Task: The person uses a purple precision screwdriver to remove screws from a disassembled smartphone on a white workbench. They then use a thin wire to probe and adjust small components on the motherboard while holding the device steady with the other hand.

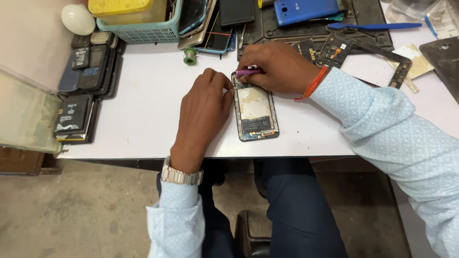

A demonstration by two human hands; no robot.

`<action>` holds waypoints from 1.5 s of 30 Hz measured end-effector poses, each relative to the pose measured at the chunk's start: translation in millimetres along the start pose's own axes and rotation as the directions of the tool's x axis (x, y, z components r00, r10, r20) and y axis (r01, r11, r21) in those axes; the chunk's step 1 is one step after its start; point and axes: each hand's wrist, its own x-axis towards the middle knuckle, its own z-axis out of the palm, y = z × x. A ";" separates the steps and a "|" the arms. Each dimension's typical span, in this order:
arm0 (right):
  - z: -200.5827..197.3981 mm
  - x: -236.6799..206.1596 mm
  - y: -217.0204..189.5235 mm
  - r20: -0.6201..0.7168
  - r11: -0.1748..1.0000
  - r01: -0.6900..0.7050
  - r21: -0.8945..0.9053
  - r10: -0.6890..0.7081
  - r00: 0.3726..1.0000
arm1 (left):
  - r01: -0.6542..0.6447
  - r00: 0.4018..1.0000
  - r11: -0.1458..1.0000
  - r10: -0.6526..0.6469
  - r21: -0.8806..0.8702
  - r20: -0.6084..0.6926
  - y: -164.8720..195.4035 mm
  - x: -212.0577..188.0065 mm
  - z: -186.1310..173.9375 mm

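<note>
Head camera, looking down: an opened phone (255, 113) lies flat on the white table (143, 114), back cover off, its pale inner plate and dark lower board showing, long axis running near to far, close to the near table edge. The left hand (204, 107) rests on the table just left of the phone, fingers curled loosely, fingertips touching the phone's far left edge; whether it pinches anything there I cannot tell. A metal wristwatch (180, 176) sits on that wrist. The right hand (279, 67) lies over the phone's far end, fingers closed around a purple-handled tool (247, 72) whose handle points left across the top of the phone. An orange thread band (313, 83) circles the right wrist, and both sleeves are light blue.

Beside the right forearm, far right, lies a black phone frame (370, 55). Beyond it are a blue phone (306, 10) and a blue plastic pry tool (375, 26) on a dark work mat (368, 12). Far left stands a teal basket (143, 31) holding a yellow box (126, 8), with a white bulb (78, 19) beside it. Old keypad phones (91, 62) and a flat battery (72, 117) are stacked along the left edge of the table. A small green spool (190, 55) sits far of the left hand.
</note>
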 end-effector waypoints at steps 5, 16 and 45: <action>-3.9 3.4 4.7 0.144 0.962 -0.248 0.112 0.232 0.962 | 0.013 0.997 0.999 -0.015 -0.032 -0.074 -3.2 -5.7 9.1; 6.9 14.2 -8.9 0.338 0.718 -0.661 0.218 0.580 0.741 | 0.085 0.996 0.981 -0.089 -0.175 -0.015 -8.6 -6.6 -1.0; 2.0 6.2 31.2 0.211 0.444 -0.574 0.689 0.634 0.744 | 0.163 0.986 0.950 -0.160 -0.268 0.033 -18.2 -6.2 -5.3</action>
